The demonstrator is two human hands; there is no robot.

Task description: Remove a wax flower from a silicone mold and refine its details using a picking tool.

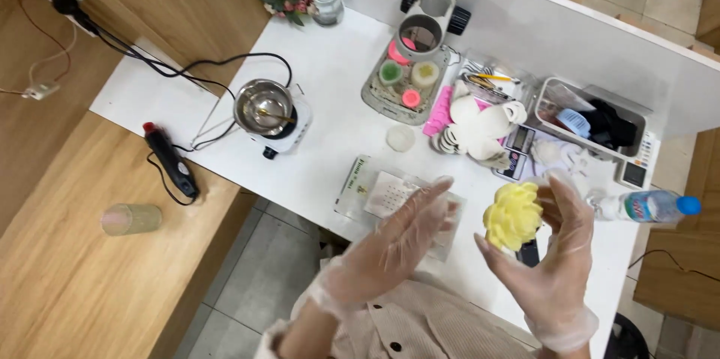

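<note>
A yellow flower-shaped piece (it looks like wax or soap, though which cannot be told) is held up above the near edge of the white table. It is gripped by the right hand, which is covered by a thin clear glove, with the thumb below the flower and the fingers curled around its far side. The left hand, gloved in the same way, is held open with its fingers spread just beside the flower, and nothing is grasped in it.

Under the left hand a clear plastic box with a printed card inside is seen lying on the table. Beyond it a small white round disc is placed, and further back a grey tray is set with 4 small round pieces in pink, green and pale yellow. To the left a metal pot is seated on a small white hot plate, with black cables led away from it. A black heat tool and a clear cup are laid on the wooden counter. To the right of the flower a plastic bottle with a blue cap is laid on its side, near white moulds and a clear bin.
</note>
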